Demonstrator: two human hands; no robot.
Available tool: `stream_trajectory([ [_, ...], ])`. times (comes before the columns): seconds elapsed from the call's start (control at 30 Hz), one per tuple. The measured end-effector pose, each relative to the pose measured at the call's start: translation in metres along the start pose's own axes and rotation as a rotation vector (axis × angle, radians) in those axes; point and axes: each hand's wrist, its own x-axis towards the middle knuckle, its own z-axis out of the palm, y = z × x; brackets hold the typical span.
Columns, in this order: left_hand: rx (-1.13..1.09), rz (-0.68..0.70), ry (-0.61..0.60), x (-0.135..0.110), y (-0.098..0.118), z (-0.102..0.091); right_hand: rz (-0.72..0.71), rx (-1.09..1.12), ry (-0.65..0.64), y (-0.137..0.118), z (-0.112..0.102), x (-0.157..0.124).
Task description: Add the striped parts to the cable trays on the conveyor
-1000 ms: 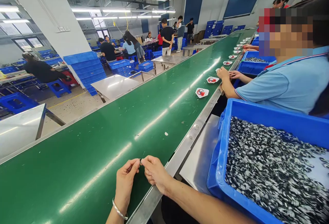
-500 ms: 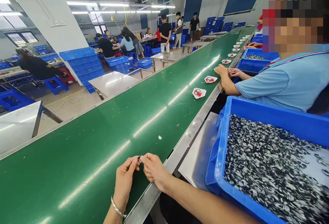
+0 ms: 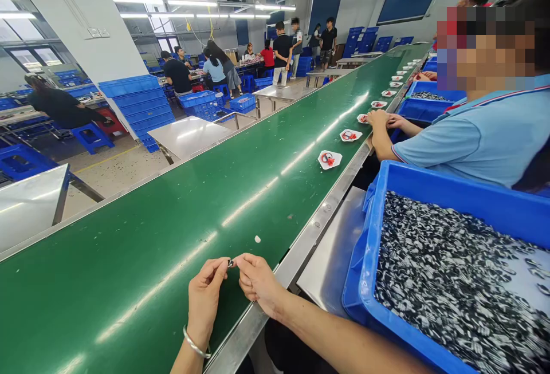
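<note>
Over the near edge of the green conveyor belt (image 3: 172, 248), my left hand (image 3: 206, 291) pinches a small black-and-white piece (image 3: 231, 263) between thumb and fingertips. My right hand (image 3: 258, 282) is closed too, its thumb and forefinger meeting the same piece from the other side. Most of the piece is covered by fingers, so its exact shape cannot be made out. Similar black and white pieces (image 3: 447, 271) fill a blue bin (image 3: 365, 265) to my right. A small white scrap (image 3: 257, 239) lies on the belt just beyond my hands.
White trays with red and black parts, the nearest tray (image 3: 323, 163) among them, line the belt's right side. A co-worker in a light blue shirt (image 3: 468, 139) reaches over the metal rail (image 3: 315, 219). Metal tables (image 3: 189, 133) and stacked blue crates (image 3: 137, 110) stand beyond the belt.
The white scrap and the nearest trays have shifted slightly toward me and left along the belt. More of the small piece shows between my fingertips; my hands have barely moved.
</note>
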Motion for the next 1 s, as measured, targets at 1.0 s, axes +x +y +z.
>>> stream_trajectory([
  [1.0,0.124,0.055,0.020,-0.0024,0.0052,0.0014,0.019,0.030,-0.053,0.0013,-0.0017,0.0029],
])
